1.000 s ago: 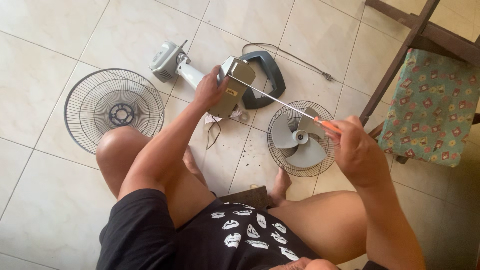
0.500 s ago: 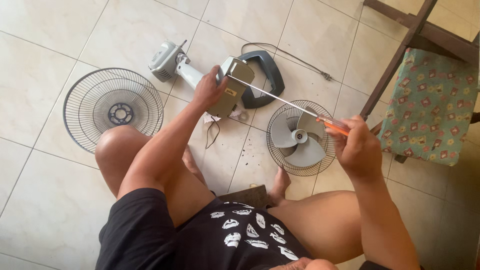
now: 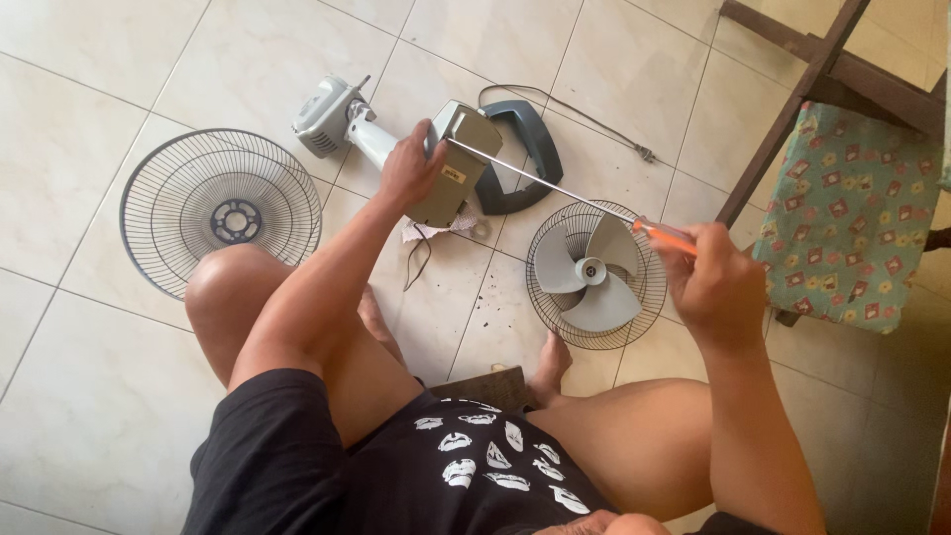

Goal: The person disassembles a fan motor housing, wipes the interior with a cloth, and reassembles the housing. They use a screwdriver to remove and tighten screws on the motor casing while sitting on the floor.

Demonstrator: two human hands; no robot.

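Left hand gripping grey plastic fan housing; right hand clasping orange-handled screwdriver; bladed wire guard at 5 o'clock of the housing

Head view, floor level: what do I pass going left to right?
Wire fan guard → grey motor housing → left hand on the fan's control box → fan blade → right hand → chair cushion.

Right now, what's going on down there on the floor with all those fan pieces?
A person sits on the tiled floor with a fan taken apart. The left hand steadies the fan's grey stand housing, while the right hand holds a long orange-handled screwdriver with its tip at that housing. One wire grille lies to the left; the other grille, holding the blade, lies beneath the screwdriver.
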